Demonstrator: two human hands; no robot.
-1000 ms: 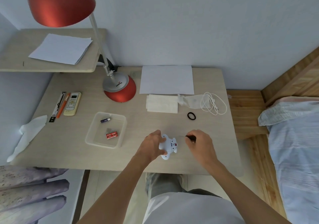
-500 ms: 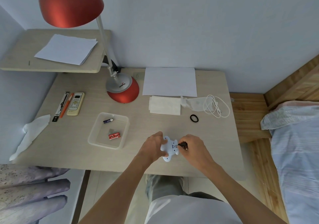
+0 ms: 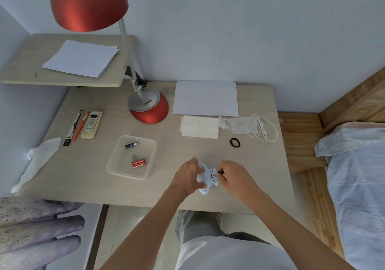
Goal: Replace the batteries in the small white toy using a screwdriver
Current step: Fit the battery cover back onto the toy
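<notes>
Gripping small white toy [image 3: 206, 179] from 9 o'clock side with left hand [image 3: 187, 176]; fingers curled closed around smooth, lobed plastic body, near desk [image 3: 260, 165] front edge. Right hand [image 3: 235, 177] at toy's 3 o'clock, fingertips pinched narrow on dark screwdriver [image 3: 220, 172]; tip touching toy's recessed panel, exact seat too small to resolve. At 10 o'clock from toy: clear rectangular plastic tray [image 3: 112, 165], holding red-wrapped batteries [image 3: 138, 163] and one dark cylindrical battery [image 3: 130, 145]. At 1 o'clock: black ring-shaped hair tie [image 3: 235, 142], coiled white cable [image 3: 261, 131]. At 12 o'clock: folded tissue [image 3: 199, 126], flat white paper [image 3: 205, 98].
</notes>
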